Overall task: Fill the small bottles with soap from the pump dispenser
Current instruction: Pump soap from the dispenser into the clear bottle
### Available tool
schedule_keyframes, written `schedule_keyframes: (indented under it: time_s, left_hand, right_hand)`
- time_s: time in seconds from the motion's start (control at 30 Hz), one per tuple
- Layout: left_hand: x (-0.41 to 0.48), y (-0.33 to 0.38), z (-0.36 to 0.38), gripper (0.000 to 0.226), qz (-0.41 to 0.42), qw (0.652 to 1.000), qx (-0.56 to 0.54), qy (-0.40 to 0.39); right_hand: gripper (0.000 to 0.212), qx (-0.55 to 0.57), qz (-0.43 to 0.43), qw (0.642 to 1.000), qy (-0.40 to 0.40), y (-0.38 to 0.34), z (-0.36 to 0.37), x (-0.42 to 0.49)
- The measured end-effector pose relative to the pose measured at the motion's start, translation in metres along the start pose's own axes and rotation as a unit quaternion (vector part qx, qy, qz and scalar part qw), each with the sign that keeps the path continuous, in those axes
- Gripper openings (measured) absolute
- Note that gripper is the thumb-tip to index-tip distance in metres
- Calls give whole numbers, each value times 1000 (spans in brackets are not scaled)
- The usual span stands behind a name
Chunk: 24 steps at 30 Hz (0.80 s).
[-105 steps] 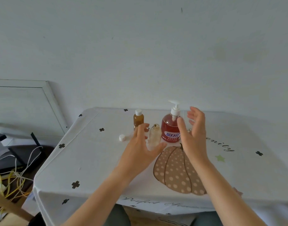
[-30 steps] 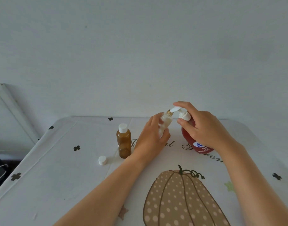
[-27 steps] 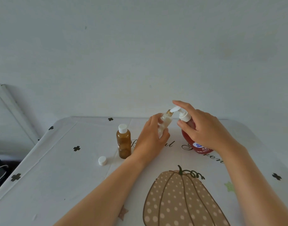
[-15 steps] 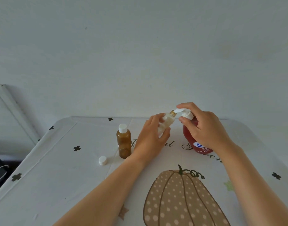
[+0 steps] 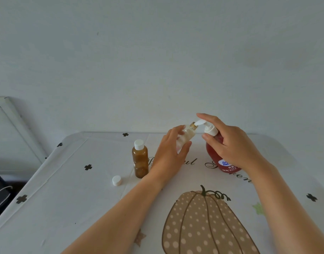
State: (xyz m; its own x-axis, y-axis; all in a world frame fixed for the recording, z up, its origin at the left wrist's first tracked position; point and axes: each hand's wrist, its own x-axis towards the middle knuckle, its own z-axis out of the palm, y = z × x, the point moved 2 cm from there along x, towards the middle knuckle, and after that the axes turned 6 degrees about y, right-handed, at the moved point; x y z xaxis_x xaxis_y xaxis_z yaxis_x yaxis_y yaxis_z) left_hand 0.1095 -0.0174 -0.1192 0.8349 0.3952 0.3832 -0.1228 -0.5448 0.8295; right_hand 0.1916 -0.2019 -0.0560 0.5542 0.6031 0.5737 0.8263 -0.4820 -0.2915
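Clear bottle [image 5: 186, 139]: uncapped and tilted, lifted off the table [image 5: 75, 189] at mid view. Its mouth touches the tip of the spout [image 5: 200, 123].
Left hand [image 5: 168, 154]: your fingers and thumb wrap the clear bottle's body and hold it up to the spout.
Pump dispenser [image 5: 215, 158]: red, standing on the table at 4 o'clock of the clear bottle.
Right hand [image 5: 230, 145]: your forefinger lies along the top of the pump head and your thumb curls in under its collar. It is a close grip.
Brown bottle [image 5: 140, 160]: upright with its white cap on, at 8 o'clock of the clear bottle, just beside your left wrist.
Loose cap [image 5: 117, 180]: on the table at 8 o'clock of the brown bottle, apart from it. It is likely the clear bottle's.
Progress: judged mid-fill on the clear bottle. More pumping and capping are left.
Hard to read: your fingers hide the clear bottle's level. I cannot tell whether soap is flowing. The brown bottle's dark wall hides its contents. Your right wrist cuts off the dispenser's label.
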Motion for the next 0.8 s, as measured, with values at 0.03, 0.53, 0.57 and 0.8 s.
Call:
schedule_keyframes:
  time_s: [0.03,0.53,0.57,0.8]
  left_hand:
    - [0,0,0,46,-1,1000,-3,1]
    - [3,-4,0,44,-6,1000,10,21]
    - [3,-3,0,44,-8,1000,8,23]
    - [2,-2,-1,44,-6,1000,4,26]
  right_hand:
    - [58,2,0,1000,0,0,0,0]
    - [34,-12,10,999,29,-6,1,2]
    - [39,-13,9,1000,25,-6,1,2]
    - [54,-1,4,1000,13,-2,1,1]
